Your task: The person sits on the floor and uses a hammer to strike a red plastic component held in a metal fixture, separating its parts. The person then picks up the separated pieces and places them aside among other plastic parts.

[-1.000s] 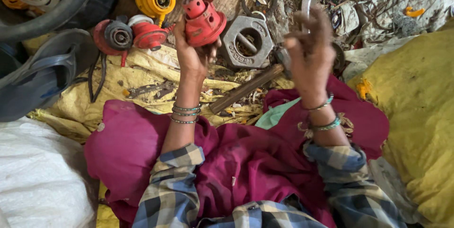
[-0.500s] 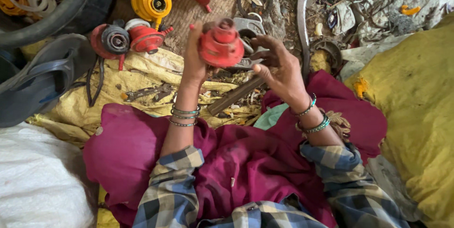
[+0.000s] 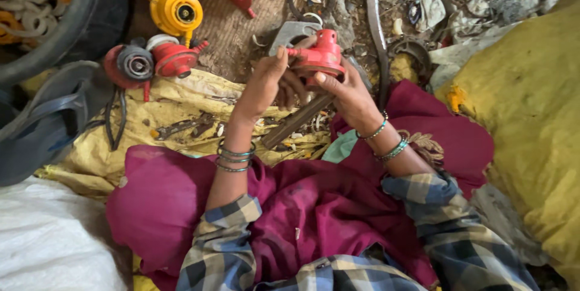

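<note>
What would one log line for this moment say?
left hand: grips red regulator | right hand: supports it from below | below: wooden stick | nearby: yellow regulator

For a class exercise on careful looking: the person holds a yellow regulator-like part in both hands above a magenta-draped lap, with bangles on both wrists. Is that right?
Not quite. The part held between the left hand and the right hand is red, not yellow; the yellow part lies untouched on the ground further off. The head view shows this. The magenta cloth over the lap and bangles on both wrists are as stated.
</note>
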`<state>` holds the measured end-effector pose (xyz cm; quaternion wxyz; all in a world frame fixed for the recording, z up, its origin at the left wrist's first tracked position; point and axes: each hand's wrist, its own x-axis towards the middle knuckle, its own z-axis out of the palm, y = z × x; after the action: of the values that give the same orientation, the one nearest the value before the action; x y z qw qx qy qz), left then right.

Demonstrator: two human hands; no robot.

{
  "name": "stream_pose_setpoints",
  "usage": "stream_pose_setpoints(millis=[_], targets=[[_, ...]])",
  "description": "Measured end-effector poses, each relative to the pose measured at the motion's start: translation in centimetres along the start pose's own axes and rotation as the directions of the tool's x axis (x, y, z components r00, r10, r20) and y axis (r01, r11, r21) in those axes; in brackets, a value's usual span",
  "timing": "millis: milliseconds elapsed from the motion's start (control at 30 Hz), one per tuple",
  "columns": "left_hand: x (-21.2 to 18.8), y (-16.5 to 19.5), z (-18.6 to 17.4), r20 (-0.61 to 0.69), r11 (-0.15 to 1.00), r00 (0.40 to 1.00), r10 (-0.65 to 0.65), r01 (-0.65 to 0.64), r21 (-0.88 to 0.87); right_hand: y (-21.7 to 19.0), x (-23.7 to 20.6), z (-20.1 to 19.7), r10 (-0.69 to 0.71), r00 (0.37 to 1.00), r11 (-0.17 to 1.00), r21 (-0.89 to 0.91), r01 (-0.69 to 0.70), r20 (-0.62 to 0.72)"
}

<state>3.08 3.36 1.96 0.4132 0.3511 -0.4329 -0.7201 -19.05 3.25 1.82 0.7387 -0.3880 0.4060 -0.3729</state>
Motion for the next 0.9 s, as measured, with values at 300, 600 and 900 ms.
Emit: stream_pose_setpoints(millis=[300,600,900], targets=[[-0.7,1.4,-0.6,-0.101,0.888,0.952,0.289,-0.227,0.401,1.2,0.2,-1.5,0.103,0.994,0.994,0.031,-0.104,0.027],[0.5,0.1,-0.1,0.172,0.868,0.923,0.345,-0.383,0.316,0.9,0.2,-1.2,0.459,0.881,0.834,0.287,-0.471,0.111],[2.9,-5.9,-2.7,-0.372,0.948,0.916,0.148,-0.024,0.318,-1.6,0.9,-1.2,0.138,0.986,0.99,0.021,-0.141,0.089]])
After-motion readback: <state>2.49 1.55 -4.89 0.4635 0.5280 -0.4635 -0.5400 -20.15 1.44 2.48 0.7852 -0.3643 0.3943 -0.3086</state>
